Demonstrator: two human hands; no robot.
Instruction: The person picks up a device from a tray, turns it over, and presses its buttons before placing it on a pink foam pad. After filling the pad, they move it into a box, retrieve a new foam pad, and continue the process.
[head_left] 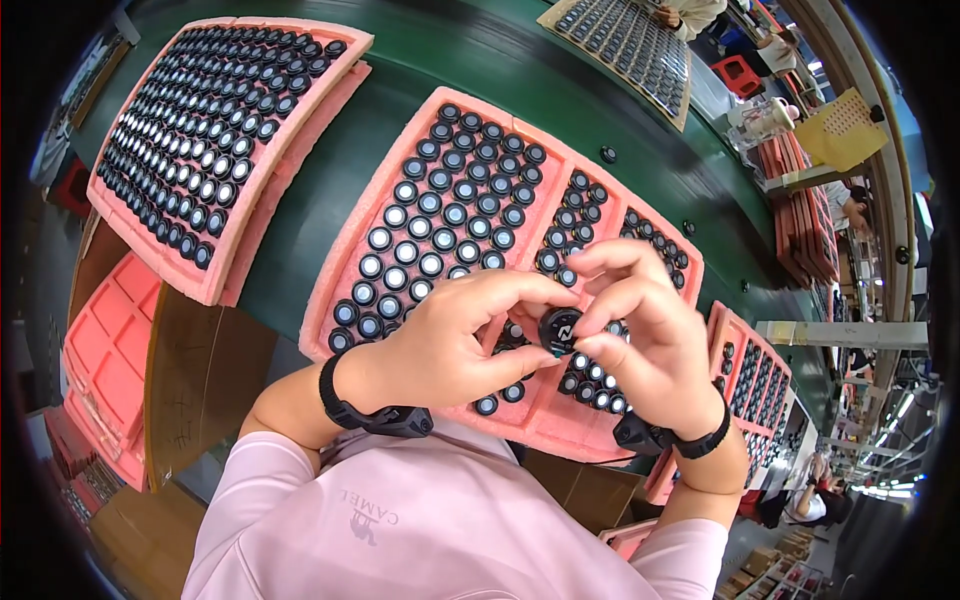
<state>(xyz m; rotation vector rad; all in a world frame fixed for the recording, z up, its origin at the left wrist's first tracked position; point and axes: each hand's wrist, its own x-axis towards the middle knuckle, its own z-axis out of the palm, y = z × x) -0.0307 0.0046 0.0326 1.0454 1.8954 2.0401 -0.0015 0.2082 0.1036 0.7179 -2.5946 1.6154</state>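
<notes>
A small round black part (558,330) with a pale mark on its face is held up above the middle pink foam tray (340,262). My left hand (450,325) closes on its left side with thumb and index finger. From the right, my right hand (650,335) has its thumb and curled fingers on the same part. Under my hands the tray holds several rows of similar black round parts (455,214) with pale grey centres, split by foam ridges. Some of these are hidden behind my hands. Black straps with small dark devices sit on both wrists.
Another full pink tray (270,190) lies to the left on the green conveyor belt (400,62). Pink trays (760,380) stand at right. Loose round parts (608,155) dot the belt. A co-worker's hand (668,15) is over a far tray (620,55). A cardboard box (190,385) stands lower left.
</notes>
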